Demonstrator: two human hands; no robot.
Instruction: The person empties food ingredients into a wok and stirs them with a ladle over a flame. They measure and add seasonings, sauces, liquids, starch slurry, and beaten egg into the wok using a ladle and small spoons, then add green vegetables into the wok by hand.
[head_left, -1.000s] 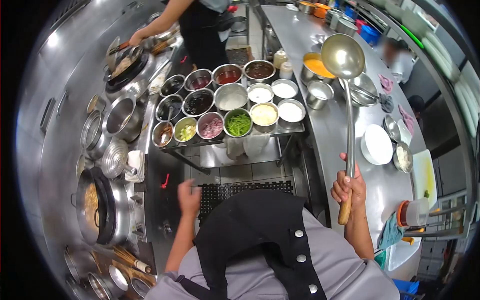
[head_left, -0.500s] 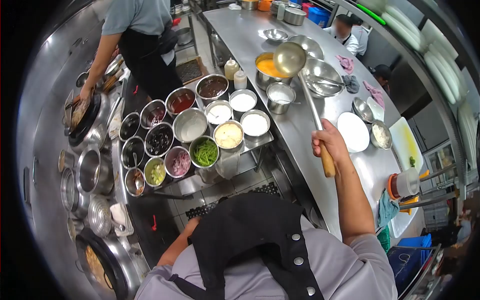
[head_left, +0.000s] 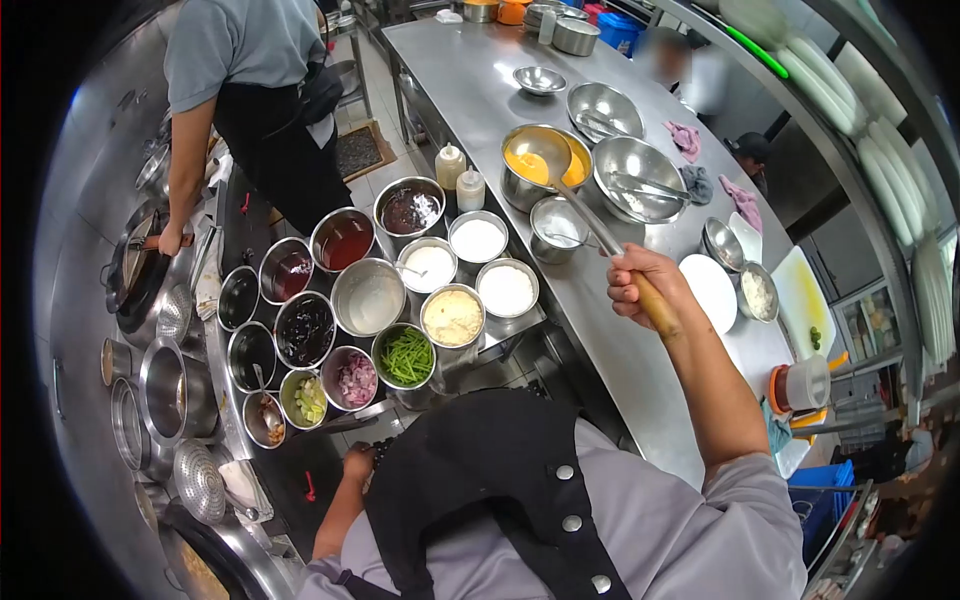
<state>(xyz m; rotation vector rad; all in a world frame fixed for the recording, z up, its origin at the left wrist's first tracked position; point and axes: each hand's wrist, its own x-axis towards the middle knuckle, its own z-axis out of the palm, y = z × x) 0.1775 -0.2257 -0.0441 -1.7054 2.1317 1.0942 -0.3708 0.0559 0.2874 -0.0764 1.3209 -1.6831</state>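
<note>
My right hand [head_left: 643,290] is wrapped round the wooden-ended handle of a long metal ladle [head_left: 594,223]. The ladle's bowl is inside a steel pot of orange-yellow liquid [head_left: 578,165] on the steel counter. Just in front of that pot is a smaller steel pot [head_left: 559,238] with a spoon in it. At the lower left, beside the apron, my left hand [head_left: 359,461] is partly visible; its fingers are too small and hidden to read. Nearest to it are a tub of chopped onion [head_left: 352,378] and a tub of sliced green vegetable [head_left: 406,357].
A co-worker [head_left: 245,80] stands at a wok [head_left: 140,265] at the upper left. Metal bowls [head_left: 640,170], a white bowl [head_left: 707,293] and a cutting board [head_left: 800,300] are on the counter [head_left: 620,365]. Two squeeze bottles [head_left: 470,187] stand behind the tubs. Plates fill a rack at the right.
The ladle's bowl has come down from above the counter into the orange-yellow liquid. My left hand has dropped beside the apron. The view has turned, shifting the tubs leftward and lower.
</note>
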